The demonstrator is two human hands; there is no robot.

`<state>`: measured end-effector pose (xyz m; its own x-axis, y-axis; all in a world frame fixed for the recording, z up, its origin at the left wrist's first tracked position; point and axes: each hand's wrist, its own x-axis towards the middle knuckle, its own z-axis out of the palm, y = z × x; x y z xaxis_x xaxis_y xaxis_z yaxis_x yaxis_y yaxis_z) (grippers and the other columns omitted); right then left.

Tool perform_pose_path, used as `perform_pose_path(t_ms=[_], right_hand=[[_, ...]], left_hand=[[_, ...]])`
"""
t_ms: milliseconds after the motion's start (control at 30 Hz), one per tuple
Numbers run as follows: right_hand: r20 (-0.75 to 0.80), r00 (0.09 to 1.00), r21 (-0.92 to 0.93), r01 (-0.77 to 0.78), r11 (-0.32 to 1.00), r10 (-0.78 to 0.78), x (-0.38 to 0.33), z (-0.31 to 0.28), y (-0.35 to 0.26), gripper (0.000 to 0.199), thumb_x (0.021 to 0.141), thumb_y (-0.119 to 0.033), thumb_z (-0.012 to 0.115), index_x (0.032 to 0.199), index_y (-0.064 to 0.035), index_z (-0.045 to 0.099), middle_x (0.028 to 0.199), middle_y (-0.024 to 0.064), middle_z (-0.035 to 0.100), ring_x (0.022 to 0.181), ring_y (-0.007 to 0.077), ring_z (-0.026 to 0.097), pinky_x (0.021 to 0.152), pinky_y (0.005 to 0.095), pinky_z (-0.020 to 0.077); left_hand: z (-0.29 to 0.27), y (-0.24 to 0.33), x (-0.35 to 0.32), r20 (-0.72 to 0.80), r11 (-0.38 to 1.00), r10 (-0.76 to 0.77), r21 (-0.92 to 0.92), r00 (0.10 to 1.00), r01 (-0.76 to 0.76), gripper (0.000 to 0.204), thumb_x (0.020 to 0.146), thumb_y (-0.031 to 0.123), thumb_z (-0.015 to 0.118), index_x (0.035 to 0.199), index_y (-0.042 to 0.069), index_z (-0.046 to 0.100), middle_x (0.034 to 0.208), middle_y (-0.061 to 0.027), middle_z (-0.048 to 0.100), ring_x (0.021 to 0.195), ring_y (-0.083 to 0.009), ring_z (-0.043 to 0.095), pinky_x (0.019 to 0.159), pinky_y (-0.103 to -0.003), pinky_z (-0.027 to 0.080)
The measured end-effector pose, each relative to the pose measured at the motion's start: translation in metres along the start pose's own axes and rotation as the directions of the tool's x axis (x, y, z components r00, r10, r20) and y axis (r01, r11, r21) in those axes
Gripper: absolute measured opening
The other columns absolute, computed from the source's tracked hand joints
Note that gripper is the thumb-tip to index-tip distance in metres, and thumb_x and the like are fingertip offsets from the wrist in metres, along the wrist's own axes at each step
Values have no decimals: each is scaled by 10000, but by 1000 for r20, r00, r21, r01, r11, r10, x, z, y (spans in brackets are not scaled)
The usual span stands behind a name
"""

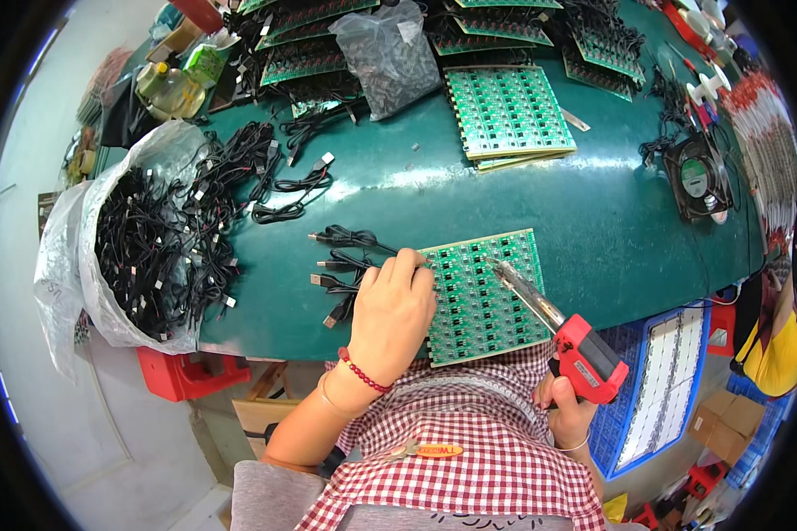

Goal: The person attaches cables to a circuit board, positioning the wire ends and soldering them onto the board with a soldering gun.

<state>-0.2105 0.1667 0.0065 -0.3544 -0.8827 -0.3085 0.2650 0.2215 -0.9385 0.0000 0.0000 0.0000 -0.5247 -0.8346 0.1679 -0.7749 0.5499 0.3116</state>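
A green circuit board panel (496, 310) lies at the near edge of the green table (629, 239). My left hand (392, 311) rests on the panel's left edge, its fingers pinching the black cables (341, 265) that lie there. My right hand (568, 409) grips a red soldering gun (584, 352) below the table's edge. The gun's metal tip (491, 262) points up and left onto the panel's upper part.
A clear plastic bag (128, 239) full of black cables stands at the left. Loose cables (288, 181), a stack of green panels (507, 111), a bag of small parts (388, 55) and a small fan (700, 177) lie farther back. A blue crate (660, 389) sits at the lower right.
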Motion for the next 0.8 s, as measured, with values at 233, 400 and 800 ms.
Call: perform_pose_path(t_ms=[233, 400, 800], right_hand=[[-25, 999, 3, 48, 999, -48, 5, 6, -1, 218, 911, -164, 578, 798, 20, 546, 618, 74, 537, 545, 154, 522, 520, 290, 434], [-48, 991, 73, 126, 989, -123, 12, 9, 1, 359, 938, -240, 543, 1167, 19, 445, 580, 46, 452, 467, 125, 433, 458, 267, 414], [-64, 977, 82, 207, 975, -202, 19, 10, -11, 358, 958, -248, 513, 1188, 15, 436, 586, 30, 433, 470, 109, 417, 450, 254, 388]], left_hand=[[9, -5, -1, -136, 992, -39, -127, 990, 21, 183, 673, -18, 665, 781, 32, 527, 944, -88, 543, 818, -256, 554, 705, -358, 438], [9, 2, -14, -138, 989, -39, -146, 990, 19, 207, 684, -6, 662, 827, 39, 519, 908, -90, 539, 818, -260, 546, 681, -363, 422], [-23, -127, 42, -253, 849, -317, 353, 914, 392, 207, 774, 122, 679, 942, 91, 562, 912, -70, 578, 874, -264, 569, 754, -397, 416]])
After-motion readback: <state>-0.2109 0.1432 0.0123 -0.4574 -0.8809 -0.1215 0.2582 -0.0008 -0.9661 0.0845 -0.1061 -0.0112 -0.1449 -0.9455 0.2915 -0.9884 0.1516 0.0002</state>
